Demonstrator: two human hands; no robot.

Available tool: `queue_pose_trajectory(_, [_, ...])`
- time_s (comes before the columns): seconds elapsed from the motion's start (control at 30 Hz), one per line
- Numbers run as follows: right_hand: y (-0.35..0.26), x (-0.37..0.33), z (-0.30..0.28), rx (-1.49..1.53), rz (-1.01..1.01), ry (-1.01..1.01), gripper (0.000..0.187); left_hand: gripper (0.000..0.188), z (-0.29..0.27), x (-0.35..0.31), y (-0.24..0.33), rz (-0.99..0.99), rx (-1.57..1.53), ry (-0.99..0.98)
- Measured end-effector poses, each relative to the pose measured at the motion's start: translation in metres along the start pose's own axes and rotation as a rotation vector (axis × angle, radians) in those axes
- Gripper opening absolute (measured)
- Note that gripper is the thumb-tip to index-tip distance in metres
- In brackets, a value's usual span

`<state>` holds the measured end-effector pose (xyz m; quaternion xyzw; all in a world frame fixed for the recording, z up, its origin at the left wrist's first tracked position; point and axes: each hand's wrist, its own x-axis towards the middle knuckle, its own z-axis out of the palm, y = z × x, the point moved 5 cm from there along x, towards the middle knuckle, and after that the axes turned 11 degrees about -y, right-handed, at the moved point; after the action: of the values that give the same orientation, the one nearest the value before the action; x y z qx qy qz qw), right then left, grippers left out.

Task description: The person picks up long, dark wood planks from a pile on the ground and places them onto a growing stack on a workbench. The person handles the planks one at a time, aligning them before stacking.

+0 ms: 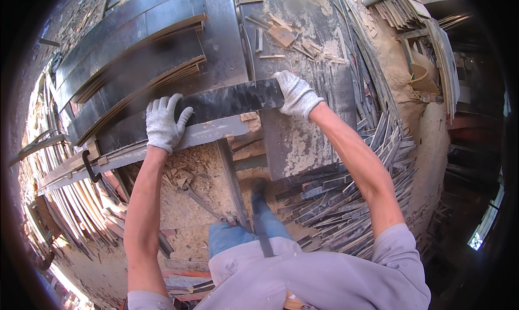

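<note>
Both hands wear speckled grey knit gloves. The left hand [162, 125] lies flat with fingers spread on the near left part of a long dark board [227, 101], its thumb over the top face and its palm against the near edge. The right hand [296, 95] curls over the board's right end, fingers wrapped around the corner. So the one board is gripped at both ends, lying crosswise on the worktop [303, 142], just above a pale metal rail [205, 134] that runs along the near edge.

Farther left, a stack of dark curved boards [135, 50] fans out in steps; its layers overlap too much to count, and its far end is cut off by the dark rim of the view. On the far side of the worktop lie a few small wood offcuts [281, 35], blurred and hard to tell apart.

Below, sawdust [189, 191] covers the floor. A heap of thin dark strips [335, 212] spreads out on the right, too many to count. One dark hook [89, 166] hangs from the rail at left. The person's grey shirt [303, 277] hides the floor nearest the body.
</note>
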<state>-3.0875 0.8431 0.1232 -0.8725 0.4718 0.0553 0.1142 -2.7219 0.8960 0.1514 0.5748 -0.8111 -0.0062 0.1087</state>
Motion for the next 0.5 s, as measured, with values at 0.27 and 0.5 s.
queue_pose_trajectory(0.27, [0.001, 0.003, -0.005, 0.005, -0.003, 0.023, 0.075, 0.045, 0.001, 0.001, -0.002, -0.003, 0.008, 0.023])
queue_pose_trajectory(0.5, [0.001, 0.011, -0.002, 0.005, 0.032, -0.054, 0.08, 0.043, 0.002, -0.002, -0.005, -0.02, 0.007, 0.034])
